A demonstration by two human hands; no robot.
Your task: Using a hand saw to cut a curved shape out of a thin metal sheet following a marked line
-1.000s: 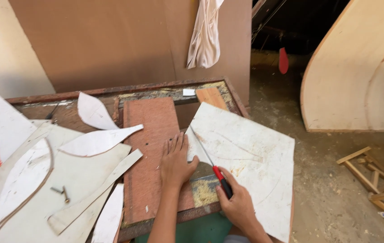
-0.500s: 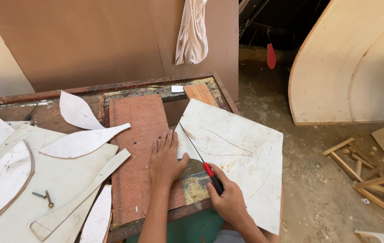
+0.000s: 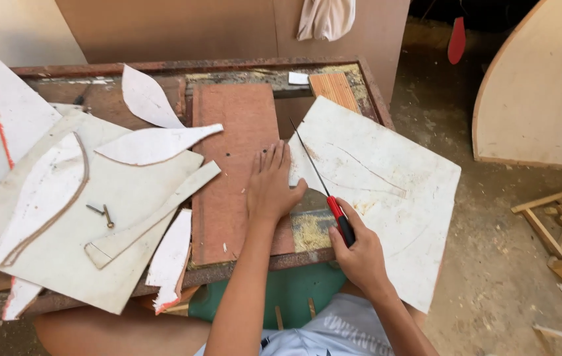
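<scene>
A rough workshop with a dusty floor [image 3: 492, 264] and brown boards [image 3: 182, 26] leaning behind a rust-rimmed bench [image 3: 182, 66]; on it the left hand [image 3: 269, 188] lies flat, fingers spread a little, partly on a reddish board [image 3: 235, 138] and with its thumb at the edge of a white sheet [image 3: 386, 191]; the right hand [image 3: 360, 254] is closed round the red-and-black handle of a thin saw [image 3: 324, 191], whose blade runs up and away along the sheet's near-left edge, just right of the left hand; the sheet juts over the bench's right end and bears faint curved pencil lines; left of the hands lie white offcuts [image 3: 155, 145], leaf-shaped and curved, on a larger white panel [image 3: 63, 250], with two screws [image 3: 101, 212] among them; a small orange block [image 3: 333, 89] sits at the far right corner; a pale cloth [image 3: 327, 16] hangs on the boards; a curved plywood piece [image 3: 538, 99] and wooden scraps [image 3: 558, 224] stand on the floor to the right.
</scene>
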